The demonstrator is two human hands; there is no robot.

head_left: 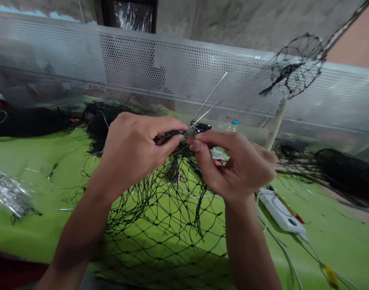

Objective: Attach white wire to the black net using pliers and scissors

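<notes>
My left hand (pixel 139 145) pinches a gathered edge of a black knotted net (pixel 172 209) between thumb and fingers. Facing it, my right hand (pixel 229 157) is closed, with thumb and forefinger pressed together right beside the left fingertips; what lies in that pinch is too small to make out. Two thin silvery wires (pixel 210 94) stick up and to the right from where the fingertips meet. Below both hands the net hangs down over the green table (pixel 63 157) and past its front edge.
At left lies a bundle of silvery strips (pixel 11 193). Dark net heaps (pixel 27 121) sit behind it. A white power strip (pixel 282 211) with cables is at right. Behind stand a bottle with a blue cap (pixel 234 125), a perforated metal screen (pixel 184 68) and a hanging net ring (pixel 297 66).
</notes>
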